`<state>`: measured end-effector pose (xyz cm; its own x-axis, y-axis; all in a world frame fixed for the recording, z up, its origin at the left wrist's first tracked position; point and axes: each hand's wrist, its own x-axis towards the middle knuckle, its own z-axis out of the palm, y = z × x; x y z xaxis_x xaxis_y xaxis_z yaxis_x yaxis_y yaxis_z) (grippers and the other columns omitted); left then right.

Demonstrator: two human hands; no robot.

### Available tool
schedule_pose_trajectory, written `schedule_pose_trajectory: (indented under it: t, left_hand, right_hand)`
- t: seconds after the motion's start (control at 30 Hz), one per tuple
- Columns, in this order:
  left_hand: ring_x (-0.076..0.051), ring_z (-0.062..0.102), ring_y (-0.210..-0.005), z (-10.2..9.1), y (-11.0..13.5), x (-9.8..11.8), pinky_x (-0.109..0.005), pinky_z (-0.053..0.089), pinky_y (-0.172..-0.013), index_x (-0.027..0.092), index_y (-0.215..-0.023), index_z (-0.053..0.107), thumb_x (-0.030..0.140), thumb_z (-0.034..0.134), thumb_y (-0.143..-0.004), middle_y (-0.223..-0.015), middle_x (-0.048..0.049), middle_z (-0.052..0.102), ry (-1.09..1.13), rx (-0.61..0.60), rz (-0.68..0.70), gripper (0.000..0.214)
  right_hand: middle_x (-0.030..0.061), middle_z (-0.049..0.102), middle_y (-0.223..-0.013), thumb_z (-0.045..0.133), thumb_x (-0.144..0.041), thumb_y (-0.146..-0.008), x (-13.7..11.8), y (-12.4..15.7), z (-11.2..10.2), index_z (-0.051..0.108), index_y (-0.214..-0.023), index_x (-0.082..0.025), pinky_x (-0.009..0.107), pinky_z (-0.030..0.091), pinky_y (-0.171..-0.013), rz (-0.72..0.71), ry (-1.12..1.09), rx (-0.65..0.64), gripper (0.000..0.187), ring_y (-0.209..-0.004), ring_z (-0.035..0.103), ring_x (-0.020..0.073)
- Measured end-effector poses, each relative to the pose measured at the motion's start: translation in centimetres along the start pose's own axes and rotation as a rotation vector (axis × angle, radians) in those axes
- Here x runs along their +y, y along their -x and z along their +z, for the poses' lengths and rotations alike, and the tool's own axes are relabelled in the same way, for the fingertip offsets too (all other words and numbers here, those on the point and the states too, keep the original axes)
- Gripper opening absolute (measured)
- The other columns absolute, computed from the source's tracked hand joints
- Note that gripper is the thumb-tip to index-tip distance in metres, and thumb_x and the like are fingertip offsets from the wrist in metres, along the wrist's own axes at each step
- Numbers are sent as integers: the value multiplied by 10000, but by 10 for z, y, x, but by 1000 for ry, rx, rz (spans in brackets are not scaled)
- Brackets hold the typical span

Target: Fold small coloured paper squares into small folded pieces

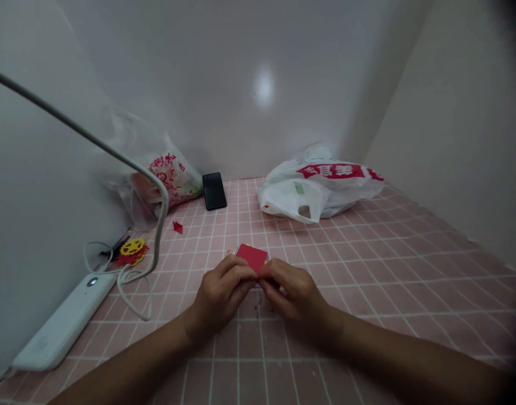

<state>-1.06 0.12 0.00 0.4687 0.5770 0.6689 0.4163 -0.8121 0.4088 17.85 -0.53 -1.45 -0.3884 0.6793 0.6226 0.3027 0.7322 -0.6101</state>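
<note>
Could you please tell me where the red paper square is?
In the head view, the red paper square is just below centre, its near corner between the left hand and the right hand.

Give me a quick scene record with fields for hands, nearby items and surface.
left hand: fingers closed at the near corner of red paper
right hand: fingers closed at the same corner
left side: yellow-and-red cutouts, white device, cable
back: black phone, printed bag left of it, white bag right
surface: pink grid
</note>
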Motion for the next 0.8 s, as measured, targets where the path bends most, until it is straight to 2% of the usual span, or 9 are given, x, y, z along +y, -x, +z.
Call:
schedule_pose_trajectory:
  t: [0.13,0.37,0.47,0.63,0.8]
  left_hand:
    - [-160,591,-807,0,0,1,-279,519,-707,195,-964,584,99,542,-931,-872,-37,606,13,-22,2,110]
    - [-164,554,-797,0,-1,2,-286,491,-718,196,-922,527,79,516,-929,-842,-32,581,23,-1,-12,118]
    - [-162,541,-780,0,-1,2,-289,486,-716,204,-926,517,81,507,-932,-830,-23,570,16,13,-19,124]
    - [-166,557,-828,0,-1,1,-284,500,-735,207,-935,515,74,505,-926,-866,-29,558,18,64,-25,134]
    - [-167,576,-878,-1,-1,0,-290,516,-768,209,-960,505,57,502,-919,-922,-44,569,11,83,-28,158]
  right_hand:
    - [34,622,-811,480,-96,-915,1,0,0,575,-896,-199,284,455,-661,-3,-28,-10,142,-738,580,166]
    - [25,629,-788,511,-84,-879,-5,-5,-1,602,-854,-188,274,449,-651,114,-121,60,140,-717,584,151]
    - [0,601,-705,531,-124,-859,-7,-7,-2,599,-793,-187,253,432,-579,279,-213,86,114,-624,555,130]
    - [-40,561,-585,578,-253,-826,-4,-9,-1,559,-757,-192,231,419,-482,600,-550,77,93,-493,533,111]
    - [-50,574,-512,615,-304,-793,0,-11,0,517,-726,-199,230,422,-460,740,-745,87,159,-428,525,104]
